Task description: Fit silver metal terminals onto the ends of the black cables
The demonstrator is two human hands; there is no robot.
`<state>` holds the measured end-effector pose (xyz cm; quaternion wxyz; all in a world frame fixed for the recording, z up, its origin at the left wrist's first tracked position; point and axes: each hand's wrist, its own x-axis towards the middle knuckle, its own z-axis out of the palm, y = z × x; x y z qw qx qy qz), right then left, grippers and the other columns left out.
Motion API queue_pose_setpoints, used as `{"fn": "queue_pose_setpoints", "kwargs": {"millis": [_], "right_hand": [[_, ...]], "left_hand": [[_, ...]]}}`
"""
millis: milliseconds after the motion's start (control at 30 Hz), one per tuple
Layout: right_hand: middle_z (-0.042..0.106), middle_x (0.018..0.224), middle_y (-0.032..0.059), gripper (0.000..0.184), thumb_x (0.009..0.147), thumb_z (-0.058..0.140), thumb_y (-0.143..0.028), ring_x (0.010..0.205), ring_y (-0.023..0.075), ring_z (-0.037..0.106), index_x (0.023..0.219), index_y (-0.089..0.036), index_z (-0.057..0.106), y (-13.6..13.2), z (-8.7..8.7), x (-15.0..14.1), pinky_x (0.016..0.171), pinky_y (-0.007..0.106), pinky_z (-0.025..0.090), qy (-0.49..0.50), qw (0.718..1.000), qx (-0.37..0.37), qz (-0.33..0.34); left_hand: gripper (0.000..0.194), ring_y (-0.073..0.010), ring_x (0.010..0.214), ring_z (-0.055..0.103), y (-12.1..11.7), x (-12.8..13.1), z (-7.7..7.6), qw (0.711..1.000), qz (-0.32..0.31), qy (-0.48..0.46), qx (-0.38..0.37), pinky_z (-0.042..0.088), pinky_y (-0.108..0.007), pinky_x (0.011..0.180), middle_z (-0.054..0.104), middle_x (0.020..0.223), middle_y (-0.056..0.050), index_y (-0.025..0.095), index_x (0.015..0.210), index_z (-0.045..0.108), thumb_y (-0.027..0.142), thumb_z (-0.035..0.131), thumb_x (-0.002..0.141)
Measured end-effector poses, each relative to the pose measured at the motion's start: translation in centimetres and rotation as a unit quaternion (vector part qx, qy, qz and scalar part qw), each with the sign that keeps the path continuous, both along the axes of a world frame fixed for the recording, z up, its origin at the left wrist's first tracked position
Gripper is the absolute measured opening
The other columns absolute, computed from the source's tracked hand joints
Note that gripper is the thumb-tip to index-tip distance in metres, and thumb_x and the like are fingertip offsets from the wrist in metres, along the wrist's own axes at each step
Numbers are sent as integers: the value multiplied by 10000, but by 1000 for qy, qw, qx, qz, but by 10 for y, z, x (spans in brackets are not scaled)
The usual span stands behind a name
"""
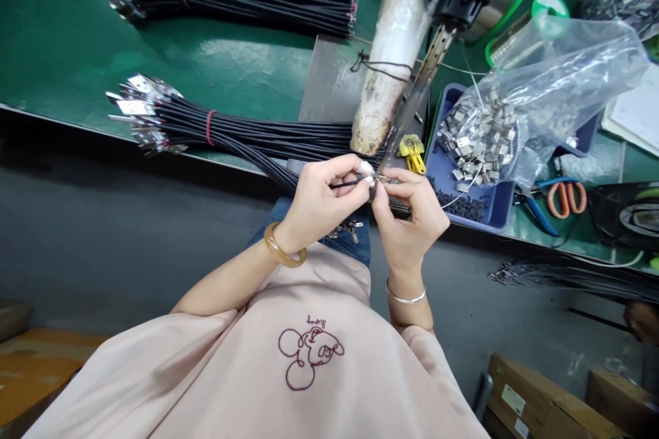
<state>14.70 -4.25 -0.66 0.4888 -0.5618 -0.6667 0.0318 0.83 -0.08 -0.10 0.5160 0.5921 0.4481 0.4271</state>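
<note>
My left hand [334, 192], white coverings on its fingertips, pinches a black cable [346, 184] near its end. Close against it, my right hand [412, 209] is closed in a pinch on a thin solder wire [456, 200], which trails out behind the hand toward the right. A tiny shiny metal piece shows between the fingertips of both hands; which hand grips it I cannot tell. The narrow tip of a mounted soldering iron [425, 75] comes down from above to the fingertips. Left of the hands lies a banded cable bundle [247, 134] with metal connectors at its far end.
A blue tray [499, 216] to the right holds small black pieces and a plastic bag [581, 75] of metal connectors. A white wrapped tube [384, 75] hangs over the bench. Cutters [540, 214], orange-handled scissors [566, 197] and a yellow clip [412, 151] lie near the edge.
</note>
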Motion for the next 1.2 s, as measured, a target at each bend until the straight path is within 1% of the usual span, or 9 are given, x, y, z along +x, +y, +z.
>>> {"fn": "queue_pose_setpoints", "kwargs": {"millis": [300,467,633,733,833,900,967,1067,1200], "right_hand": [[764,994,-8,145,870,662,-124,920,150,739,889,-261,619,-6,-3,4,820,310,602,-30,999,6,13],[771,996,6,127,880,660,-141,927,165,750,898,-260,623,-6,-4,5,812,328,621,-40,999,7,13],[782,1084,22,123,880,691,-146,957,174,770,902,-250,630,-13,-4,6,789,317,647,-23,1000,-1,20],[778,1036,12,104,896,685,-166,911,157,780,919,-239,615,-17,-5,8,751,280,652,77,995,-49,30],[717,826,-48,114,931,658,-252,650,105,743,900,-232,550,-15,-3,11,588,205,607,199,963,-171,71],[649,705,-87,155,948,637,-301,515,77,671,881,-235,514,-14,-1,12,497,174,547,212,942,-238,103],[616,660,-96,132,964,612,-303,488,63,628,896,-237,520,-14,2,12,472,160,496,182,957,-214,68],[567,617,-95,76,986,567,-258,472,43,548,915,-233,574,-19,7,10,467,159,410,92,989,-107,-44],[502,576,-99,84,934,658,-266,458,37,465,876,-216,622,-24,12,4,486,187,357,-63,990,-127,2]], "left_hand": [[86,-48,524,365,0,-3,0,999,-34,5,-12,278,-173,475,499,590,33,138,750,641,200,629,807],[89,-61,551,428,0,-4,0,999,-40,-1,-19,327,-182,504,540,615,21,140,760,642,209,626,815],[79,-81,603,514,4,-13,0,996,-81,-17,-19,424,-199,580,603,685,-1,134,827,660,209,637,827],[77,-102,641,564,8,-24,1,992,-128,-9,-4,447,-212,606,656,728,-23,132,838,688,197,649,825],[94,-102,606,542,12,-34,2,978,-198,29,57,415,-217,581,663,673,-16,142,802,744,191,666,818],[104,-86,553,481,11,-37,2,969,-226,38,91,383,-215,550,630,619,3,146,784,756,185,665,816],[105,-71,523,425,9,-36,1,973,-205,35,96,363,-207,529,586,589,20,136,784,742,182,656,823],[94,-61,527,411,3,-32,-1,985,-151,18,84,362,-195,527,569,608,26,121,781,696,170,635,834],[70,-56,533,400,1,-28,-4,985,-138,18,107,355,-190,533,537,604,40,125,757,655,134,623,818]]}}
